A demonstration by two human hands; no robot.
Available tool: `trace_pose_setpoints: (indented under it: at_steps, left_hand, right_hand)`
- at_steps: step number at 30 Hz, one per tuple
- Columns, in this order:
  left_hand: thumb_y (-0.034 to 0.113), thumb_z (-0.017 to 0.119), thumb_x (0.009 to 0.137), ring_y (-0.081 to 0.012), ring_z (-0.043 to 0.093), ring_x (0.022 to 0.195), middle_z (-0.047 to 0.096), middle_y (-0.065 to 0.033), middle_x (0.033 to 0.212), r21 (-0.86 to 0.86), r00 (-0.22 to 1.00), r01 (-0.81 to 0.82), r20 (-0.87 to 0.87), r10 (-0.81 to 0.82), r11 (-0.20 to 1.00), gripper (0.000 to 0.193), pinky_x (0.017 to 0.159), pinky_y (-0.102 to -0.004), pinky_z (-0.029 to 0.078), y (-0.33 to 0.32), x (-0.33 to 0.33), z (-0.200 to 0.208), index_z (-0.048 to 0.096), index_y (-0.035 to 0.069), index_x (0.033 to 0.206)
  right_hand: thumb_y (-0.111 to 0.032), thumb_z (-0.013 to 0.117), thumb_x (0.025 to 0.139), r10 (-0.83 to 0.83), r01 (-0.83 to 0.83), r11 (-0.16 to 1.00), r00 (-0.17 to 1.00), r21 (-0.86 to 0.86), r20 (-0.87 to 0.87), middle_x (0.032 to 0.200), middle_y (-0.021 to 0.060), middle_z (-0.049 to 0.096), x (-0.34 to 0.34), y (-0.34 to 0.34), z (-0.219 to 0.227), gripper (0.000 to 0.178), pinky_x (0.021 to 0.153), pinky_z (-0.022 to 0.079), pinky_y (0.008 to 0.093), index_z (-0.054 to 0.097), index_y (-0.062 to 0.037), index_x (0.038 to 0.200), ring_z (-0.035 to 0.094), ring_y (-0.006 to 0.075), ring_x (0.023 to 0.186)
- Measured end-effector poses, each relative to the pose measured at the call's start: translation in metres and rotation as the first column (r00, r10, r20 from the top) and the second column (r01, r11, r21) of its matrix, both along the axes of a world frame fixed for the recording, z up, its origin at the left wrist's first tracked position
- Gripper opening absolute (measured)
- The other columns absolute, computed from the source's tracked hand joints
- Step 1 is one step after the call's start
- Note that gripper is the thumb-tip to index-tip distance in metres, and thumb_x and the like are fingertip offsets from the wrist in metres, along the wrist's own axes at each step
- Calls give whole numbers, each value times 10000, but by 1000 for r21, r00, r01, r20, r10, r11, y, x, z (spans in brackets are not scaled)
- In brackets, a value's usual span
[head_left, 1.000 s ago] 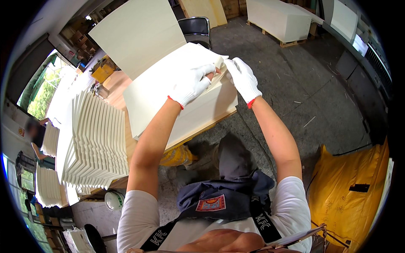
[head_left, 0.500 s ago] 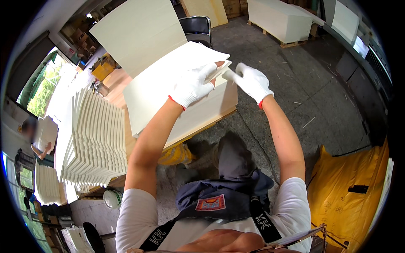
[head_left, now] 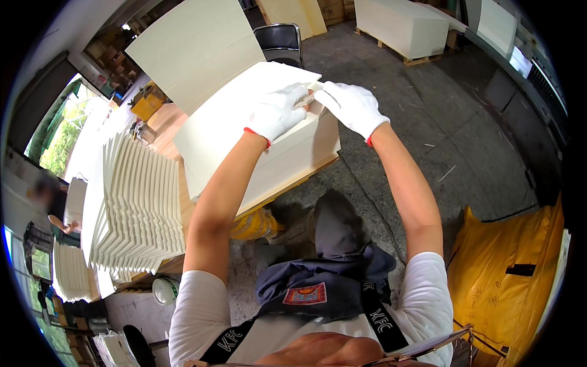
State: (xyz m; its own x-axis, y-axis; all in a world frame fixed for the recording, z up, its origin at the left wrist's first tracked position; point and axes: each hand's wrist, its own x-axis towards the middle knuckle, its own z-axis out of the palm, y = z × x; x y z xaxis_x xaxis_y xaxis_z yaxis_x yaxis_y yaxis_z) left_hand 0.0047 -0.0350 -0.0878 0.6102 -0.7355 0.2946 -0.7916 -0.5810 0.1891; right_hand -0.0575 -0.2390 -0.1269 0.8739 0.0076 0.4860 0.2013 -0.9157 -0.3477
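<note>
A tall block of white paper or board sheets lies before me on the wooden table. My left hand, in a white glove with bare fingertips, closes round the near right edge of the lifted top sheets. My right hand, also gloved, meets that edge with its fingers pressed together, close to the left fingertips. The top sheets bow upward, leaving a gap above the stack beneath. How many sheets are pinched is hidden by my fingers.
Fanned piles of folded white sheets stand on the table to the left. Behind the stack rises a large pale board, with a black chair beyond. A yellow cover hangs at lower right. Another person works far left.
My right hand has moved left onto the sheets' edge and closed there, beside the left hand. The left hand keeps its grip. The far-left person's sheets have shifted.
</note>
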Motion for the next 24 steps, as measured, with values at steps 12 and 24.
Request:
trace_pose_setpoints:
  at_steps: [12,24]
  left_hand:
    - [240,657,928,-177,673,853,728,-116,1069,-83,944,-85,-325,54,993,418,823,-337,522,13,-15,3,632,130,1330]
    - [264,617,947,-224,673,853,725,-108,1007,-174,968,-62,-252,16,983,395,834,-365,515,12,-20,4,623,165,1329]
  right_hand:
    - [-543,325,1024,-31,80,806,995,586,-94,888,150,670,-10,30,-7,509,814,470,490,630,-136,1053,642,393,923]
    - [-558,344,1029,-68,111,813,993,572,-97,868,173,678,-6,29,-12,521,787,472,499,622,-117,1029,651,401,902]
